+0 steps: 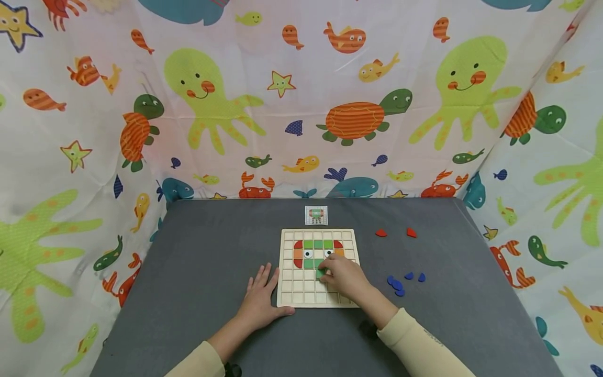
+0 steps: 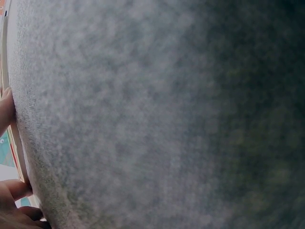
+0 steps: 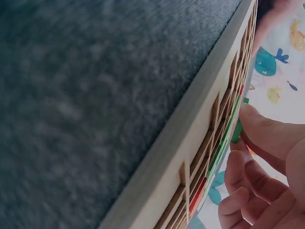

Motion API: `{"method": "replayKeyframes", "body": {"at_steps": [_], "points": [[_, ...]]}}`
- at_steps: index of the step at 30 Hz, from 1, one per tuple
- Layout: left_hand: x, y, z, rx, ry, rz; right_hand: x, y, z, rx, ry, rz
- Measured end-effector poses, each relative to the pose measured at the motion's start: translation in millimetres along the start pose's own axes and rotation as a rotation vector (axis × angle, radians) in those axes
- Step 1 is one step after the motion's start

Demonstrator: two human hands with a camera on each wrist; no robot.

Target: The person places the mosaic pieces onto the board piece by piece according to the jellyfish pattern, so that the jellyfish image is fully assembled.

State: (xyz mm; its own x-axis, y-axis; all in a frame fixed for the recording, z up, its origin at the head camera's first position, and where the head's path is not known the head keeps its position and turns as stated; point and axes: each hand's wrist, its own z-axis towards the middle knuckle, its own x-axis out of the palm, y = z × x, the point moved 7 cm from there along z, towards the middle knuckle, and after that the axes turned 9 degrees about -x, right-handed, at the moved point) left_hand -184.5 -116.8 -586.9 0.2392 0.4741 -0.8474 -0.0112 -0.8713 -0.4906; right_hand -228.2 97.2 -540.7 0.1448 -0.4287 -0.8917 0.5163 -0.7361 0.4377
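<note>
A light wooden grid board [image 1: 294, 294] lies on the grey table. Red rounded corner tiles, green squares [image 1: 318, 244], orange tiles [image 1: 298, 253] and eye tiles [image 1: 308, 254] fill part of its upper half. My right hand [image 1: 347, 276] is over the board's middle; thumb and fingertips pinch a green tile [image 3: 237, 130], seen edge-on in the right wrist view. That hand covers some tiles at the right of the pattern. My left hand [image 1: 261, 302] rests at the lower left corner, fingers extended along the side and thumb at the front edge.
Behind the board lies a small picture card [image 1: 316, 215] with a coloured figure on a grid. Two red pieces [image 1: 381, 233] lie to the right, and several blue pieces [image 1: 397, 285] sit nearer. A sea-animal cloth [image 1: 282, 104] hangs around the table.
</note>
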Motion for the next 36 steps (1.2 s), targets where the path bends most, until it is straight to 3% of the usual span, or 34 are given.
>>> {"method": "replayKeyframes", "body": {"at_steps": [16, 26, 36], "points": [[2.4, 1.7, 0.4, -0.007, 0.003, 0.002, 5, -4, 2.9, 0.002, -0.007, 0.048], [4.3, 1.7, 1.9, 0.009, -0.008, -0.003, 10, -10, 10.0, 0.014, 0.015, 0.196], [5.0, 2.7, 3.2, -0.011, 0.000, -0.002, -1, -16, 3.1, 0.034, -0.008, 0.235]]}}
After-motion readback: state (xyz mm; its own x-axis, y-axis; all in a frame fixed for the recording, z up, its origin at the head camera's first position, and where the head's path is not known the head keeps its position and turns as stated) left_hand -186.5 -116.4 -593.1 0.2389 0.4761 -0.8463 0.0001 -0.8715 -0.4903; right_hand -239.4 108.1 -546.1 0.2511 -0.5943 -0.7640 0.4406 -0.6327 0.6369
